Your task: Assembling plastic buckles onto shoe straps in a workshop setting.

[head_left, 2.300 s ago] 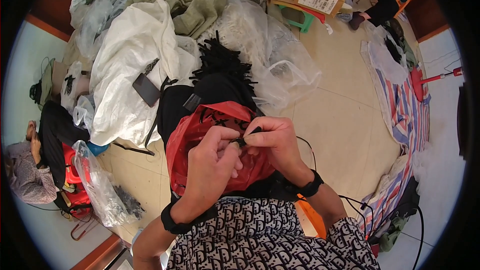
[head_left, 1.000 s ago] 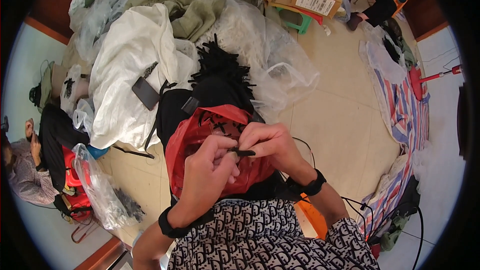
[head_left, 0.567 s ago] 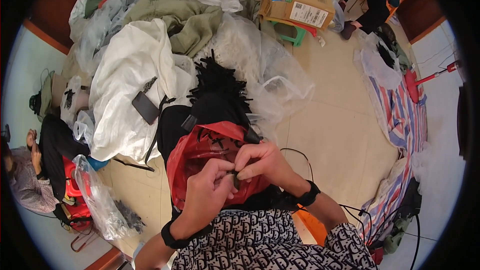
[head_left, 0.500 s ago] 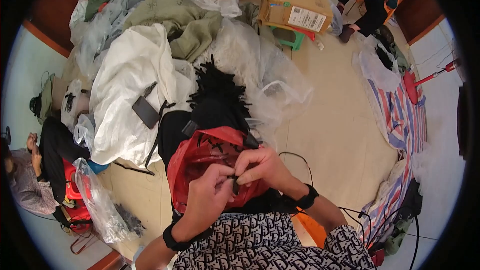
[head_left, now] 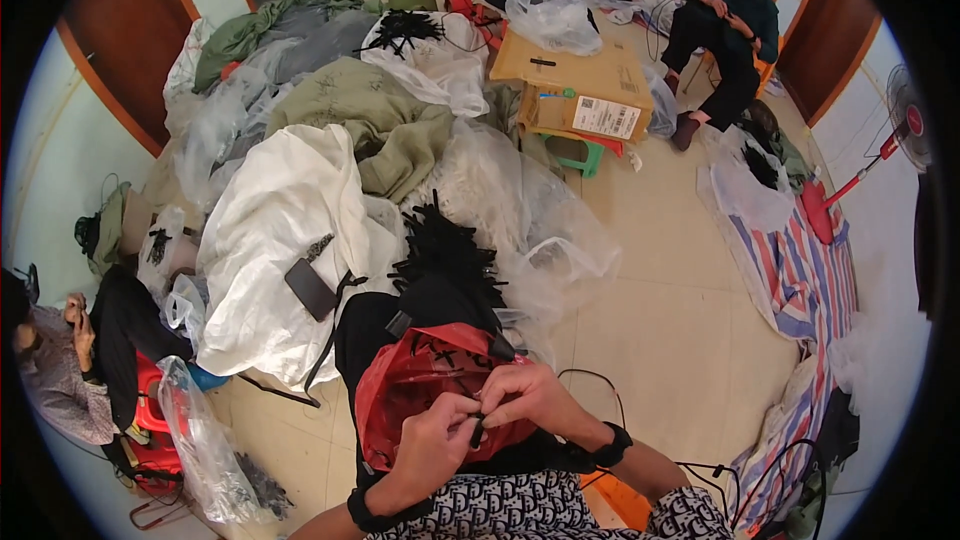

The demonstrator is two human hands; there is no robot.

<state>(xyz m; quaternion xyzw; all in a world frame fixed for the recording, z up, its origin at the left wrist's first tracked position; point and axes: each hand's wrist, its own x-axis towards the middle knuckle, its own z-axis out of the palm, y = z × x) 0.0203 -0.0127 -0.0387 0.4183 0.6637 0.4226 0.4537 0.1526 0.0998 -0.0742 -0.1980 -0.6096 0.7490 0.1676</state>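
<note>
Both my hands meet over a red plastic bag (head_left: 385, 408) spread open on my lap. Between the fingertips of my left hand (head_left: 436, 440) and my right hand (head_left: 528, 400) is a small black piece (head_left: 478, 430), pinched from both sides; its exact kind is too small to make out. More small black pieces lie inside the bag. Just beyond my knees sits a heap of black strips (head_left: 447, 258). A dark phone (head_left: 311, 290) rests on a white woven sack (head_left: 270, 240) to the left.
A cardboard box (head_left: 570, 75) stands on a green stool (head_left: 578, 154) ahead. Right of it, a striped sheet (head_left: 800, 270) and a red fan (head_left: 820, 208) line the wall. Clear plastic bags (head_left: 205, 440) lie at left. Several people sit around, busy with their hands.
The view has tilted up, so the room's far side and another seated person now show. My hands keep their pinch on the small black piece, with little visible shift.
</note>
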